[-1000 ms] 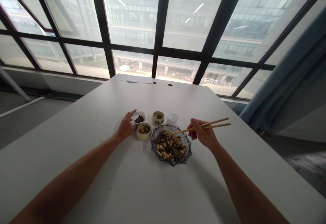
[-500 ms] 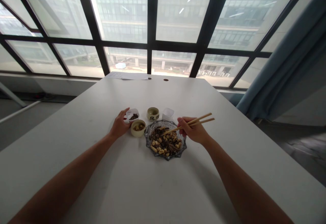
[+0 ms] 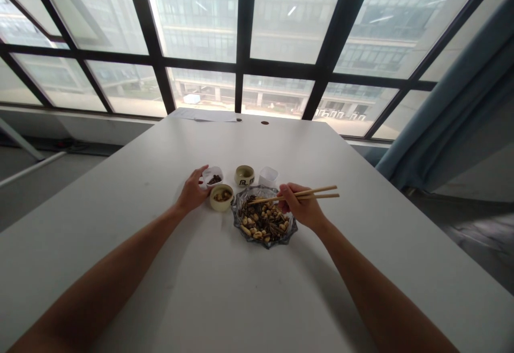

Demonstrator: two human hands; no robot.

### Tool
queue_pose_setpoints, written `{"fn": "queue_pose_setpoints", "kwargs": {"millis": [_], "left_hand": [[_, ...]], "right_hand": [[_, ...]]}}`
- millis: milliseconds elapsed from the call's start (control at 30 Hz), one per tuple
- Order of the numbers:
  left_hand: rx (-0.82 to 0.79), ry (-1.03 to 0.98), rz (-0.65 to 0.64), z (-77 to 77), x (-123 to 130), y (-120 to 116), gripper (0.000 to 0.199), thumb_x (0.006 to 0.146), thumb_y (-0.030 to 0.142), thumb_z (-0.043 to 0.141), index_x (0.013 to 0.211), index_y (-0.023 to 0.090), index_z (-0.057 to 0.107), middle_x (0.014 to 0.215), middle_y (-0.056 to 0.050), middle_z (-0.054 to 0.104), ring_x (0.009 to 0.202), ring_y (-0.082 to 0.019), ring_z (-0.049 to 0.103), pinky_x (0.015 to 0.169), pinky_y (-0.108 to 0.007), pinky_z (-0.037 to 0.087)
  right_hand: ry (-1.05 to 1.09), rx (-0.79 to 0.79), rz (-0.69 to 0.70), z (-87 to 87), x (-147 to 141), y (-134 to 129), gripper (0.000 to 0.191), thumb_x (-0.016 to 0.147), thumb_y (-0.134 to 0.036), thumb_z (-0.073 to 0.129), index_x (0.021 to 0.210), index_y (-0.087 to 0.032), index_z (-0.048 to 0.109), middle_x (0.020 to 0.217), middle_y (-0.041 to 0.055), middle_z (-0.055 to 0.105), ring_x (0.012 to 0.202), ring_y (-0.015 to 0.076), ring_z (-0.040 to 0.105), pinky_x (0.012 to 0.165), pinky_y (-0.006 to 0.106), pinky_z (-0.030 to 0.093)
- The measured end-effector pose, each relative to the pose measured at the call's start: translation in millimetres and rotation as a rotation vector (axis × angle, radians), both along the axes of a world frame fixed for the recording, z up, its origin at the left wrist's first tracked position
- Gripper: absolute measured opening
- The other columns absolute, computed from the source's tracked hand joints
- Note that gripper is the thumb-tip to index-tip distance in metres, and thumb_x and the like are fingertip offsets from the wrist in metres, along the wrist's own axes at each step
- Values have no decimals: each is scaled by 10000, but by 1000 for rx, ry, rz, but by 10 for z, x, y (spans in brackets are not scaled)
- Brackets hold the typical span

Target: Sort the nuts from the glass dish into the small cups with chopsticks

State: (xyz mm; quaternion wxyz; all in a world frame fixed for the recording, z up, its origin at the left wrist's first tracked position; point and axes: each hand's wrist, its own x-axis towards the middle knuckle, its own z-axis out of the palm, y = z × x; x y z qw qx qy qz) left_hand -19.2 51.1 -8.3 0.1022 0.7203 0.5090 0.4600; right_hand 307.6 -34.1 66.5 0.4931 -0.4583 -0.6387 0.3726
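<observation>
My right hand point(image 3: 300, 204) is closed around a pair of wooden chopsticks point(image 3: 317, 193). Their tips reach into a scalloped glass bowl point(image 3: 236, 225), over its far left part, where dark striped seeds point(image 3: 277, 228) lie mixed with pale peanuts point(image 3: 256, 232). Whether the tips pinch anything is too small to tell. With fingers curled round its left side, my left hand point(image 3: 193, 189) holds a small white dish point(image 3: 208, 172) that has some dark seeds in it. Just in front of that dish stands a cream cup point(image 3: 221, 204) with brownish pieces inside.
Behind the glass bowl are a cream cup with dark characters point(image 3: 244, 177) and a white square dish point(image 3: 269, 176). All stand on a white table point(image 3: 201, 288). Papers point(image 3: 204, 114) lie at its far edge, by the windows. A blue curtain point(image 3: 437, 112) hangs at right.
The chopstick tips have moved left and away from me within the glass bowl, and the chopsticks lie flatter. My left hand stays at the white dish. The view has shifted slightly.
</observation>
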Motion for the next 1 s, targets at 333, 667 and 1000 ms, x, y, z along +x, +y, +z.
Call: {"fn": "queue_pose_setpoints", "kwargs": {"millis": [333,667,1000], "left_hand": [[46,-8,3,-33,11,15,663,725,350,739,1328,193,514,1257,-123,619,1044,-240,645,809,-367,597],[124,-32,74,10,20,-24,571,749,268,723,1271,209,499,1269,-110,606,1152,-265,610,932,-435,548],[147,-28,-1,7,67,-6,610,726,251,749,1281,222,500,1279,-111,604,1190,-272,586,904,-423,572]], "right_hand": [[189,-64,-150,-28,41,68,597,748,-754,619,629,-169,633,431,22,603,301,111,503,292,206,390],[506,-237,-173,-99,207,234,528,690,-675,728,592,-174,592,399,9,568,292,101,463,270,196,366],[394,37,-123,269,-512,296,571,801,-751,564,687,-192,588,481,17,619,342,117,527,327,225,419]]}}
